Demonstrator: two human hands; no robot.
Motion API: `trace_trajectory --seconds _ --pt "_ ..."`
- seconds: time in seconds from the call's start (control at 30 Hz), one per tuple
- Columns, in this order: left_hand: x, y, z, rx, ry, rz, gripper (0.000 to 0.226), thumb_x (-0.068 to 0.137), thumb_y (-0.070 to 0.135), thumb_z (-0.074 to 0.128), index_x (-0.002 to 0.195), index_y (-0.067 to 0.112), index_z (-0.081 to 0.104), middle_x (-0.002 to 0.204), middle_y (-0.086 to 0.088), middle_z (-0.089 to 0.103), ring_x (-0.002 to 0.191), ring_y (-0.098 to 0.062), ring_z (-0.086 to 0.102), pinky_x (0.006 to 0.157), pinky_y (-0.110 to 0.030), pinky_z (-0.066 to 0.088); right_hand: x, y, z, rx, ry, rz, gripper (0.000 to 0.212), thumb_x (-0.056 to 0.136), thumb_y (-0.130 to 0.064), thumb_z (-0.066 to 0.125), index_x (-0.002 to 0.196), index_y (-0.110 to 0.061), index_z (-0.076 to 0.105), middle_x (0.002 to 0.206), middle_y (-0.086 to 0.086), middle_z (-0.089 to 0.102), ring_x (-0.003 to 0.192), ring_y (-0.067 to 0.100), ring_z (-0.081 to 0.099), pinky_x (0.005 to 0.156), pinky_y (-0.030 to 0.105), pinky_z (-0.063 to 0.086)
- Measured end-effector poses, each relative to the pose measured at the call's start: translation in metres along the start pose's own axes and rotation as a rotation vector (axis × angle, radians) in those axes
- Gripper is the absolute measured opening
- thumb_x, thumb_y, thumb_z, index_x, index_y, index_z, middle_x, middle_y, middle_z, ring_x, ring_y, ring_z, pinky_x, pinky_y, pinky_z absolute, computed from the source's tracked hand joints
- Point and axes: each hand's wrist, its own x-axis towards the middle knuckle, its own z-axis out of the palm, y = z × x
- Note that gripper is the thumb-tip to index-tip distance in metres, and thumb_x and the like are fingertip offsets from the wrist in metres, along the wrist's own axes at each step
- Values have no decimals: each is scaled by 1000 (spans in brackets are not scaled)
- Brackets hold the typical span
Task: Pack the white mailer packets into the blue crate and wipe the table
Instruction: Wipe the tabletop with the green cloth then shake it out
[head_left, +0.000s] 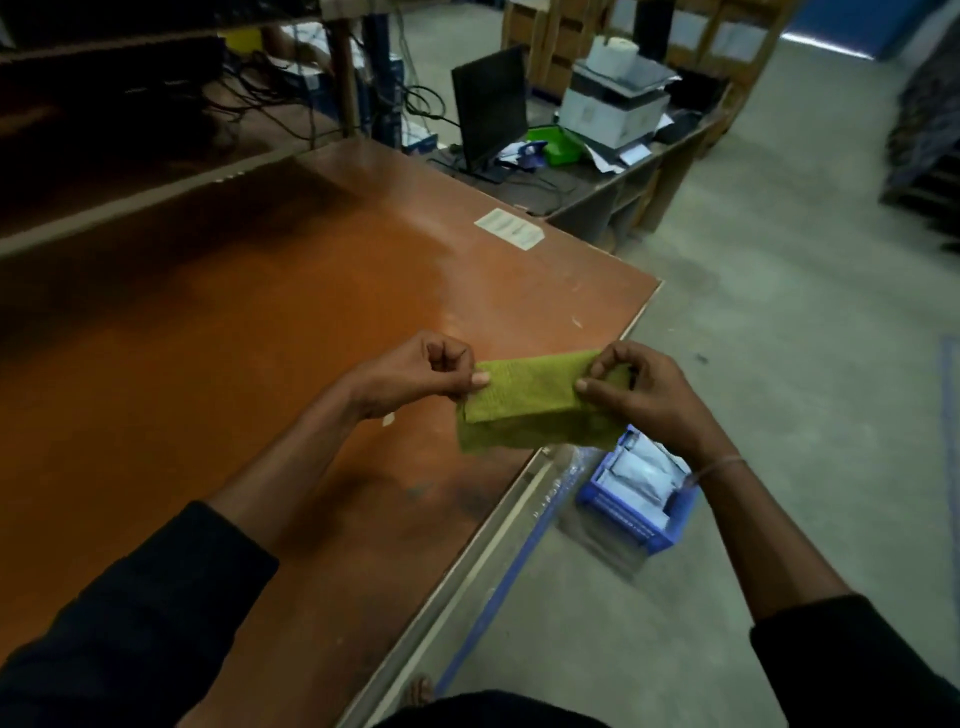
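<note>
- Presently, we find the left hand (421, 371) and right hand (631, 387) each pinching an end of the cloth (530, 410).
- We judge it soft, light; grip edges.

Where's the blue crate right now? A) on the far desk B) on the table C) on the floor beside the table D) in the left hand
C: the blue crate sits on the floor past the table edge, mailers inside; both hands pinch the green cloth.

Green cloth (535, 402), orange-brown table (260, 312), blue crate (631, 525) holding white packets (641, 470).
</note>
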Motion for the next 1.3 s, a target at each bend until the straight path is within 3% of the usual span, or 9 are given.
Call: trace_trajectory --seconds 0.2,0.33,0.43,0.5,0.63,0.77,1.07,1.2,1.3 --pt "45 3 3 48 -92 -2 39 82 4 84 95 15 48 83 -5 55 71 -23 60 62 -35 55 22 16 -19 -12 13 -44 49 75 -22 84 112 -27 53 91 8 60 77 36 60 69 56 53" --pt "71 5 8 109 -259 -63 69 85 2 80 138 23 41 123 -14 61 109 -31 69 84 -45 63 46 38 -28 42 55 72 83 66 -32 90 133 -44 43 119 8 59 103 34 62 87 53 56" --pt "98 2 18 272 -378 -61 72 87 10 80 146 29 44 141 16 52 131 -3 53 103 -22 51 66 54 -36 19 61 84 76 63 -34 92 127 -40 52 127 -6 59 112 21 59 95 44 54" --pt "119 -7 22 379 -378 -84 72 85 18 83 146 34 48 145 13 51 133 -7 52 107 -30 51 82 67 -42 99 35 95 66 61 -30 93 119 -29 61 114 -4 68 103 19 66 91 45 56" --pt "157 -24 30 314 -138 -238 69 78 21 89 138 32 56 148 -2 50 137 -22 50 94 -45 60 111 90 -63 138 27 36 54 62 -30 91 109 -19 67 104 1 74 97 21 71 88 49 58" --pt "196 -25 50 126 39 -231 65 86 8 79 145 12 53 142 -6 59 123 -21 64 84 -32 62 133 93 -79 108 13 -196 31 73 -13 84 100 -13 68 95 3 71 89 22 69 81 42 58" --pt "273 -27 90 -776 382 -182 41 92 27 51 125 5 60 111 -20 64 87 -29 68 76 -47 63 148 130 -97 18 -93 -277 36 71 -6 60 101 -15 77 105 -3 73 100 10 67 91 28 55" --pt "293 -44 83 -507 544 -262 25 96 13 65 121 15 61 106 -10 69 80 -18 71 66 -32 63 155 142 -111 161 -180 -167 37 80 7 55 103 -10 78 109 0 75 104 10 69 95 23 53" --pt "306 -49 68 -388 495 -319 38 89 -4 56 115 24 64 102 -8 64 75 -16 66 63 -28 58 174 156 -113 170 10 -125 28 81 5 60 97 -11 77 102 1 72 98 13 67 85 21 53"
